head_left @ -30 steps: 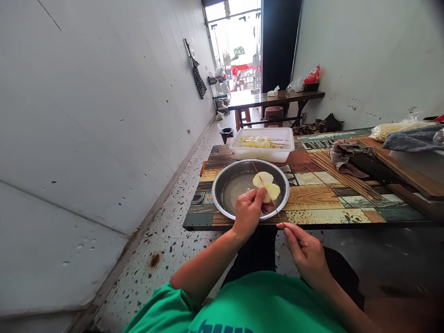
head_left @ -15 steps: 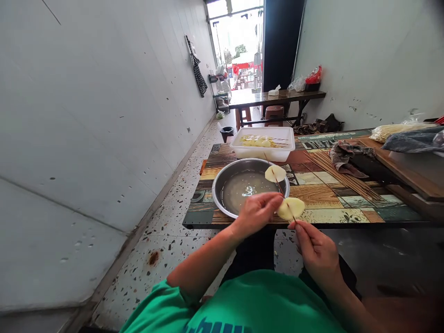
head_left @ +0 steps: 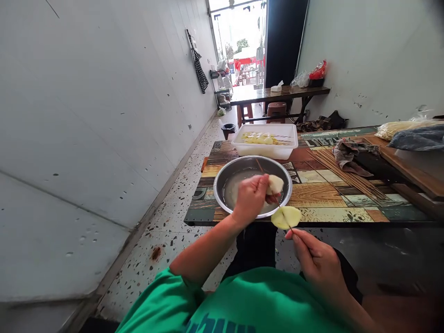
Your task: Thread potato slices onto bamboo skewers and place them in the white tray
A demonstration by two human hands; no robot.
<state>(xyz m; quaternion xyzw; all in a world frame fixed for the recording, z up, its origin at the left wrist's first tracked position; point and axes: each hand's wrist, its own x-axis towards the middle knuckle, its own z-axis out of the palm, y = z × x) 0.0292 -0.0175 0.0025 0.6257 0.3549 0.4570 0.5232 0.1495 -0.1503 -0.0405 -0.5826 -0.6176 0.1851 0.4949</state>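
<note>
My right hand (head_left: 316,255) pinches the lower end of a thin wooden skewer (head_left: 259,165), which slants up and away over the table edge. Two pale yellow slices, seemingly potato, are threaded on it. The nearer potato slice (head_left: 293,215) sits just above my right fingertips. Farther up, my left hand (head_left: 250,195) has its fingers closed around the other potato slice (head_left: 276,184), partly covering it. Beneath my left hand is a steel basin (head_left: 218,196) of cloudy water. Behind the basin, a white plastic tub (head_left: 263,151) contains several skewered slices.
Loose wooden skewers (head_left: 347,178) lie on the patterned table (head_left: 199,215) at right, beside a crumpled cloth (head_left: 347,155) and a wooden board (head_left: 412,169). Bagged items (head_left: 416,138) rest on the far right. A wall (head_left: 104,115) runs along the left.
My left hand has moved up along the skewer, from near the lower slice to the upper one, and closed on it. The right hand keeps its pinch at the skewer's lower end.
</note>
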